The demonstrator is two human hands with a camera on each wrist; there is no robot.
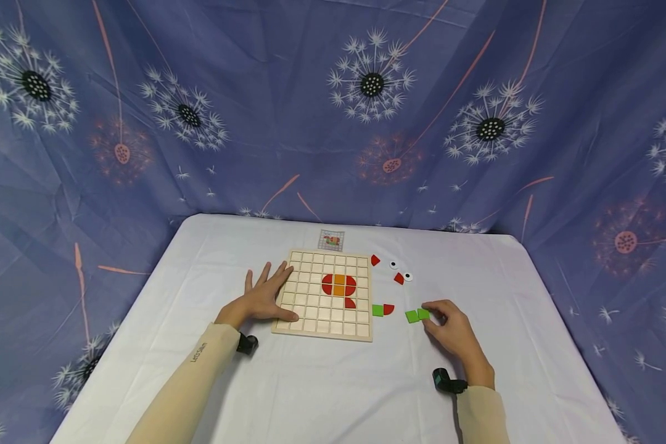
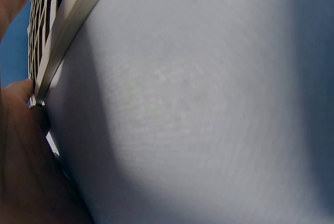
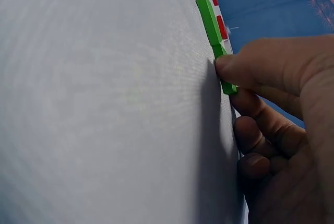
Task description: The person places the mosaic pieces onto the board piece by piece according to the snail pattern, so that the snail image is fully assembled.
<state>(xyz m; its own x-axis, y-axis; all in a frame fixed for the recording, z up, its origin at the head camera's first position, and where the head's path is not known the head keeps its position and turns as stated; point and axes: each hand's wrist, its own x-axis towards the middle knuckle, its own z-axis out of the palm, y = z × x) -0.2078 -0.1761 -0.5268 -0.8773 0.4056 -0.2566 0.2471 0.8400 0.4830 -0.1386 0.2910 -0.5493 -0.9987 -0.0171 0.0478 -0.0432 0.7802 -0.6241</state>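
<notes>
With fingers spread, my left hand point(image 1: 261, 300) rests on the left edge of a wooden grid board point(image 1: 311, 324); its thumb lies over the lower left squares. Set in the grid are red quarter-round tiles point(image 1: 351, 285) around orange tiles point(image 1: 340, 285), and one red quarter-round piece sits just below. To the right of the board, my right hand point(image 1: 454, 330) pinches a green square tile point(image 3: 228, 87) between thumb and fingers, low over the cloth. Another green tile point(image 1: 411, 317) lies against its left side.
Beside the board's right edge lie a green tile point(image 1: 377, 311) and a red quarter-round tile point(image 1: 388, 309). Farther back are two red pieces point(image 1: 375, 260) and two white eye discs point(image 1: 393, 264). A small picture card point(image 1: 331, 240) lies behind the board on the white tablecloth point(image 1: 322, 388).
</notes>
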